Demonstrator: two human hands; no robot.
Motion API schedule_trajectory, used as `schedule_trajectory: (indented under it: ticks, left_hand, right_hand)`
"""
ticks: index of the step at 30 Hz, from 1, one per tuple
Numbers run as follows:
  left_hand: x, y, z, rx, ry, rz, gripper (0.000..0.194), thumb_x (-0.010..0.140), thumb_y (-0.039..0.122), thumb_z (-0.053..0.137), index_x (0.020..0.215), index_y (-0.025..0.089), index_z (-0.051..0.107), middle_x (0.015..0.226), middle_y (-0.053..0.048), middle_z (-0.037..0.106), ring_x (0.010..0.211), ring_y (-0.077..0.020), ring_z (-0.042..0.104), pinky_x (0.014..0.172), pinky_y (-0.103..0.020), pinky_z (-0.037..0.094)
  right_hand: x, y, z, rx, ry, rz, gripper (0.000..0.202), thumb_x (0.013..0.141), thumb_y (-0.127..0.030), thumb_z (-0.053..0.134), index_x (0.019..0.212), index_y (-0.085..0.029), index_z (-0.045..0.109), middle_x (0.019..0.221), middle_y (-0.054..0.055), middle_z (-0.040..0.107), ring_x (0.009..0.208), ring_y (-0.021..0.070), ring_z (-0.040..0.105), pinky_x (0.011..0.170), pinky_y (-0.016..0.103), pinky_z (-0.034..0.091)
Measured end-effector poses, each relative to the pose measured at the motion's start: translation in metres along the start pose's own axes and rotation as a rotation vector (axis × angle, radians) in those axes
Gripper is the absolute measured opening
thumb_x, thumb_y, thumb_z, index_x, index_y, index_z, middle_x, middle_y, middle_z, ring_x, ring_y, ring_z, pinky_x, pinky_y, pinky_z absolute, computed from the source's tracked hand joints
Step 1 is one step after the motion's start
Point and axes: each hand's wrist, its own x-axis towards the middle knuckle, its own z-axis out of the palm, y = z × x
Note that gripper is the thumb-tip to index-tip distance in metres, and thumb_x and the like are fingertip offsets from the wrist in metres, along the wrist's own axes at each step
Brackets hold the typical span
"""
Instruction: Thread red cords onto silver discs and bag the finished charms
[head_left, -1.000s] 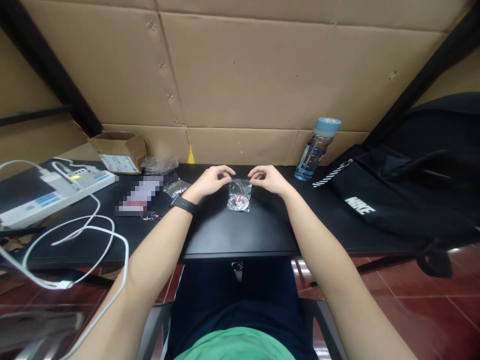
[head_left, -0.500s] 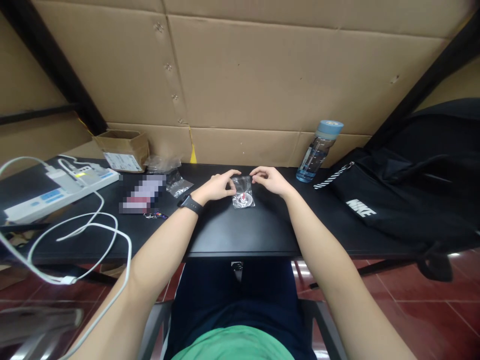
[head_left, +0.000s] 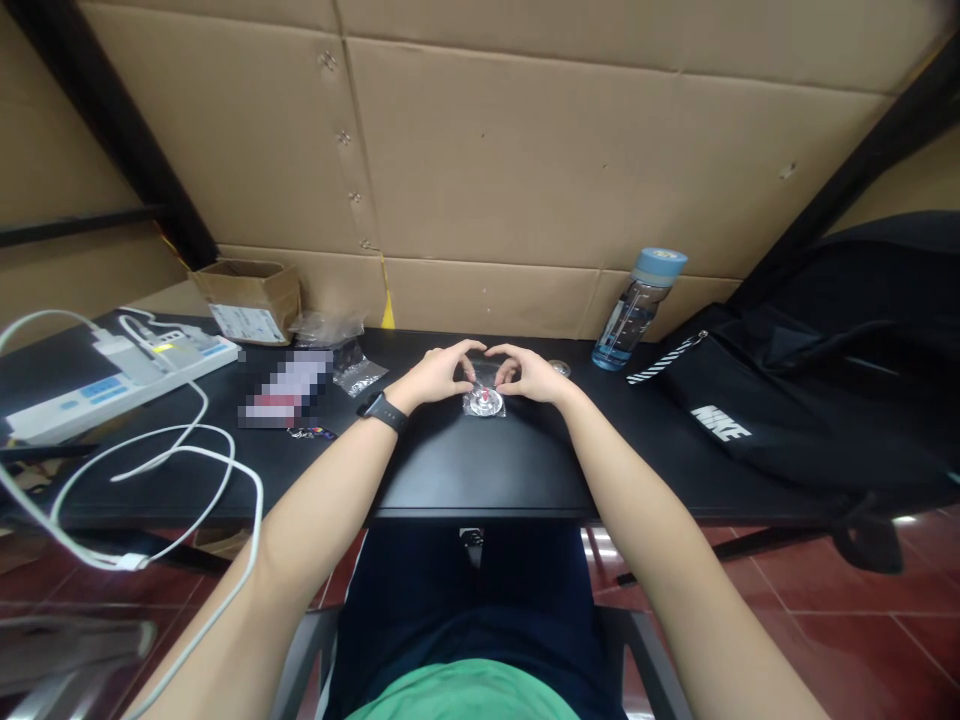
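Two hands, the left hand [head_left: 439,373] and right hand [head_left: 529,373], pinch a small clear bag [head_left: 484,398] between them, fingertips nearly meeting; it rests on the desk [head_left: 480,470] midway along, toward the far edge.

We stretch both bare arms forward, left hand [head_left: 437,372] and right hand [head_left: 527,373] curled, fingertips nearly meeting.

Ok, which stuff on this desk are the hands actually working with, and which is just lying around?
In hand:
left hand and right hand, both on the small clear bag

Lying about:
water bottle
black bag
cardboard box
power strip
white cable
other clear bags
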Motion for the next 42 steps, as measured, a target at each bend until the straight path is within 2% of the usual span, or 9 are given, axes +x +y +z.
schedule_trajectory:
  ticks: [4,7,9,15,19,23,29,37,42]
  left_hand:
    - [0.001,-0.002,-0.003,-0.048,-0.043,0.043,0.047,0.077,0.018,0.079,0.123,0.026,0.069,0.097,0.001,0.081,0.093,-0.0194,0.074,0.090,-0.030,0.048]
    - [0.002,-0.007,-0.005,-0.063,-0.098,0.122,0.012,0.082,0.024,0.079,0.094,0.025,0.079,0.095,0.001,0.081,0.090,-0.0179,0.074,0.086,-0.028,0.049]
    - [0.004,-0.012,-0.006,-0.049,-0.129,0.173,0.006,0.084,0.030,0.080,0.087,0.026,0.082,0.094,0.000,0.081,0.090,-0.0176,0.073,0.086,-0.027,0.049]
    - [0.004,-0.022,-0.006,0.004,-0.249,0.216,0.012,0.087,0.027,0.076,0.088,0.033,0.086,0.102,0.001,0.078,0.095,-0.0158,0.071,0.089,-0.025,0.049]
    - [0.001,-0.013,-0.005,0.078,-0.294,0.173,0.027,0.086,0.016,0.066,0.090,0.033,0.086,0.107,0.002,0.078,0.097,-0.0162,0.071,0.088,-0.025,0.048]
    - [0.001,0.003,0.000,0.191,-0.283,0.056,0.018,0.088,0.039,0.071,0.081,0.028,0.084,0.097,0.001,0.079,0.087,-0.0187,0.070,0.080,-0.029,0.043]
    - [0.005,0.015,0.008,0.282,-0.274,-0.076,0.025,0.080,0.050,0.082,0.078,0.025,0.080,0.091,0.000,0.078,0.090,-0.0221,0.069,0.080,-0.031,0.033]
    - [0.003,0.016,0.011,0.333,-0.168,-0.021,0.027,0.070,0.048,0.090,0.081,0.027,0.077,0.101,0.000,0.076,0.107,-0.0259,0.065,0.084,-0.034,0.029]
    - [0.004,0.018,0.012,0.342,-0.170,-0.110,0.037,0.067,0.052,0.091,0.074,0.022,0.069,0.081,0.001,0.074,0.091,-0.0247,0.068,0.083,-0.035,0.029]
  right_hand:
    - [0.002,0.002,-0.004,-0.048,-0.017,0.002,0.026,0.071,-0.022,0.079,0.096,-0.015,0.077,0.080,0.003,0.075,0.070,0.0140,0.063,0.073,0.028,0.052]
    - [0.001,0.003,-0.006,-0.085,-0.037,-0.013,0.015,0.073,-0.023,0.077,0.086,-0.015,0.080,0.078,0.003,0.075,0.070,0.0141,0.061,0.071,0.027,0.050]
    - [0.001,0.003,-0.007,-0.109,-0.065,-0.031,0.012,0.073,-0.020,0.077,0.083,-0.016,0.082,0.079,0.003,0.074,0.069,0.0135,0.059,0.069,0.026,0.047]
    - [-0.002,-0.002,-0.010,-0.184,-0.181,-0.074,0.029,0.073,-0.008,0.064,0.085,-0.022,0.086,0.092,0.002,0.071,0.074,0.0134,0.059,0.071,0.027,0.046]
    - [-0.004,-0.014,-0.009,-0.206,-0.206,-0.072,0.016,0.083,-0.024,0.070,0.086,-0.021,0.085,0.093,0.004,0.073,0.079,0.0161,0.062,0.076,0.029,0.047]
    - [-0.004,-0.020,-0.002,-0.259,-0.169,-0.016,0.029,0.076,-0.048,0.084,0.081,-0.019,0.081,0.085,0.003,0.071,0.076,0.0160,0.058,0.070,0.028,0.042]
    - [-0.002,-0.016,0.002,-0.354,-0.184,0.066,0.033,0.068,-0.048,0.091,0.079,-0.021,0.075,0.082,0.000,0.067,0.077,0.0156,0.056,0.068,0.027,0.036]
    - [-0.006,-0.021,-0.001,-0.425,-0.141,0.083,0.055,0.060,-0.042,0.095,0.105,-0.024,0.069,0.104,0.002,0.070,0.091,0.0199,0.062,0.076,0.028,0.040]
    - [-0.007,-0.019,-0.004,-0.317,-0.145,0.098,0.086,0.060,-0.042,0.096,0.136,-0.029,0.059,0.097,0.000,0.075,0.089,0.0214,0.067,0.079,0.031,0.044]
